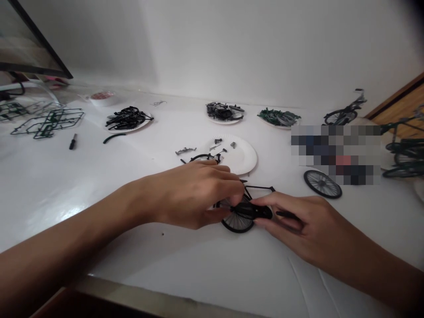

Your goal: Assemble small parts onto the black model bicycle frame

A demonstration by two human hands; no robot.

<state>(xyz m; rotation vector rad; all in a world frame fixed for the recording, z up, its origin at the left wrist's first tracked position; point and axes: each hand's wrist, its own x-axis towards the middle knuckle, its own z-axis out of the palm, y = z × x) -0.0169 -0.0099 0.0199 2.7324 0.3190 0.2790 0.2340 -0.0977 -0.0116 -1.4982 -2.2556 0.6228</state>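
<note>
Near edge: a pale trim strip (139,297) runs along the white tabletop (159,260), just below my forearms.
Left hand (194,196): fingers pressed together and curled over the model bicycle frame (260,188), fingertips meeting it beside the wheel.
Right hand (291,225): thumb and fingers pinching a black plastic part (261,212) against the frame's side.
Bicycle: low on the tabletop between my hands, its spoked wheel (236,223) partly under my fingers.
Just beyond: a paper plate (247,154) holding small grey pieces.
Farther off: plates of black parts (127,118) and green parts (278,117), green sprues (46,123), a loose wheel (323,184).
Hidden: my fingers cover the join, so I cannot tell how the part meets the frame.
</note>
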